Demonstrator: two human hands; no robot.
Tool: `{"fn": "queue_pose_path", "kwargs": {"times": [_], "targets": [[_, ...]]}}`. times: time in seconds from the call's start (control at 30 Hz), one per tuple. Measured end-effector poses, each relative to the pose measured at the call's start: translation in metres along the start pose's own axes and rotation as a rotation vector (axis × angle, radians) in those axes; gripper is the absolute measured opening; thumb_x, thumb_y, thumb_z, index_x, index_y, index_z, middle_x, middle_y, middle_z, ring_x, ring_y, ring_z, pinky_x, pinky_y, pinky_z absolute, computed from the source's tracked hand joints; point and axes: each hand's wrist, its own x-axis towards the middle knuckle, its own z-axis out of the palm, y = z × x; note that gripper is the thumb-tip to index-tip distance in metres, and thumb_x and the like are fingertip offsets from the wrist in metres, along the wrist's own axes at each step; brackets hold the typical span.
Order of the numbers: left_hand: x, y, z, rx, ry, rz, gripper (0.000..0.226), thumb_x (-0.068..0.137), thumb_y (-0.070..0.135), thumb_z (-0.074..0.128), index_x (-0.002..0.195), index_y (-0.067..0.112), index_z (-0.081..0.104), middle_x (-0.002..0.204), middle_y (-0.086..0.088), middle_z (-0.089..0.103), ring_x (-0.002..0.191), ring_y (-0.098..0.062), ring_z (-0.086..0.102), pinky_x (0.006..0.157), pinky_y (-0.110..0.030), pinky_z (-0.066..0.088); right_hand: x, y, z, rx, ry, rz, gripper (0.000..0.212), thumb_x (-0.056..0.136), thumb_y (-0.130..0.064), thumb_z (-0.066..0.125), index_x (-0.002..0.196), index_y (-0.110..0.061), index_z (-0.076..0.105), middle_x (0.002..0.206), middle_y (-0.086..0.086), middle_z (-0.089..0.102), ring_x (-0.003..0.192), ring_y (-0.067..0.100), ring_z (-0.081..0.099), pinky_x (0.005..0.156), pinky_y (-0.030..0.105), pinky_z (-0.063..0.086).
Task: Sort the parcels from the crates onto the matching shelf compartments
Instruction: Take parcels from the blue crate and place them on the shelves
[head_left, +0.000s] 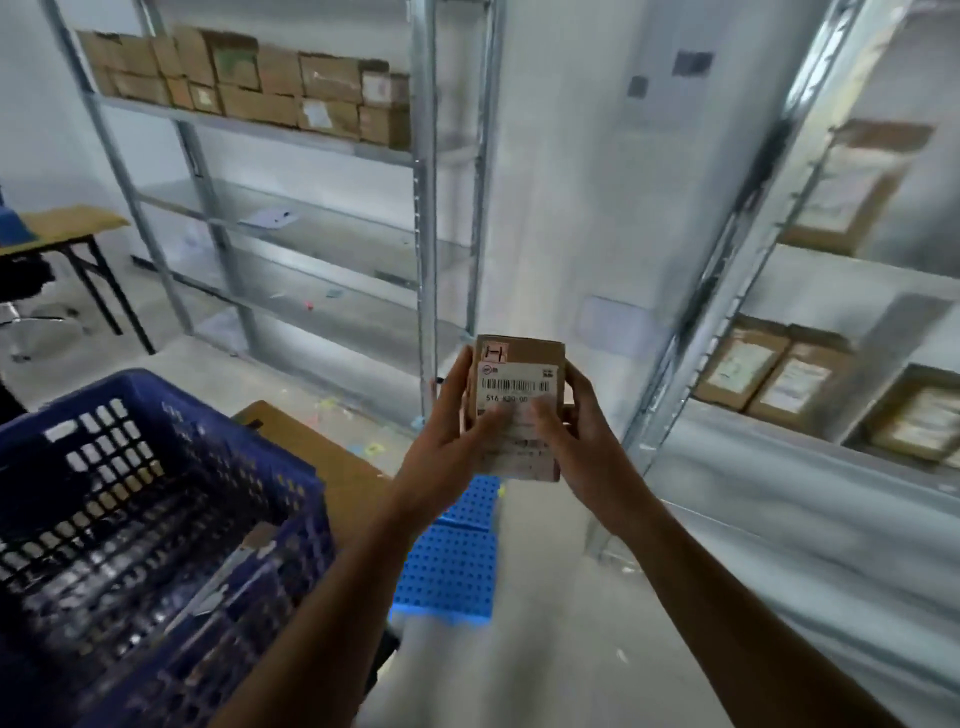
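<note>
Both hands, left (451, 436) and right (576, 441), pinch the parcel (519, 400) at frame centre, fingers curled round it; best read its label squarely, then pick the shelf.

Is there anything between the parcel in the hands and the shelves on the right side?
Nothing visible blocks it. The left hand and right hand grip the parcel in open air. The upright post of the right shelf unit stands closest, and boxes already fill part of one level. Which compartment matches, I cannot tell.
</note>
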Motion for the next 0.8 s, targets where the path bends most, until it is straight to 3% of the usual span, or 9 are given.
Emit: {"fn": "queue_pose_path", "kwargs": {"times": [0.1,0.23,0.4,0.5,0.6,0.8], "targets": [[0.017,0.009,0.064,0.092,-0.076,0.012,0.071,0.093,0.054,0.055,0.157,0.05,0.024,0.158,0.005,0.044,0.137,-0.016,0.053,0.11,-0.051,0.048,-0.028,-0.009,-0.072,0.0,0.128,0.013,0.079,0.082,-0.078,0.065,0.15,-0.053,0.035,0.125,-0.009,0.072,0.111,0.017,0.073,0.084,0.047,0.065],[0.048,0.017,0.128,0.44,-0.082,0.167,0.078,0.088,0.072,0.041,0.158,0.04,0.029,0.167,0.007,0.027,0.153,-0.009,0.023,0.125,-0.041,0.024,-0.057,-0.022,-0.16,-0.006,0.303,0.022,0.078,0.085,-0.07,0.064,0.153,-0.047,0.034,0.127,-0.009,0.07,0.115,0.016,0.071,0.084,0.043,0.065],[0.097,0.026,0.185,0.764,-0.116,0.366,0.082,0.084,0.083,0.025,0.156,0.043,0.03,0.168,0.009,0.021,0.157,-0.02,0.006,0.126,-0.051,0.012,-0.067,-0.034,-0.243,-0.117,0.448,-0.04,0.067,0.095,-0.046,0.062,0.155,-0.039,0.033,0.118,-0.022,0.07,0.11,0.003,0.07,0.072,0.024,0.062],[0.13,0.034,0.215,0.842,-0.179,0.47,0.084,0.083,0.09,0.015,0.155,0.049,0.023,0.169,0.012,0.013,0.158,-0.02,-0.004,0.125,-0.053,0.005,-0.062,-0.036,-0.286,-0.151,0.511,-0.067,0.063,0.096,-0.04,0.065,0.153,-0.038,0.036,0.123,-0.014,0.072,0.112,0.008,0.071,0.076,0.03,0.064],[0.164,0.037,0.243,0.893,-0.198,0.579,0.082,0.085,0.089,0.015,0.155,0.048,0.022,0.17,0.011,0.01,0.157,-0.019,-0.008,0.124,-0.048,-0.004,-0.051,-0.035,-0.323,-0.185,0.576,-0.091,0.061,0.097,-0.038,0.066,0.151,-0.038,0.04,0.122,-0.019,0.07,0.114,0.008,0.071,0.078,0.031,0.064],[0.24,0.036,0.29,0.948,-0.217,0.685,0.07,0.097,0.072,0.034,0.158,0.038,0.025,0.171,0.007,0.008,0.158,-0.023,-0.009,0.122,-0.045,-0.011,-0.006,-0.036,-0.375,-0.224,0.624,-0.047,0.061,0.094,-0.045,0.066,0.148,-0.048,0.039,0.125,-0.022,0.068,0.116,0.009,0.069,0.079,0.036,0.065]]}}
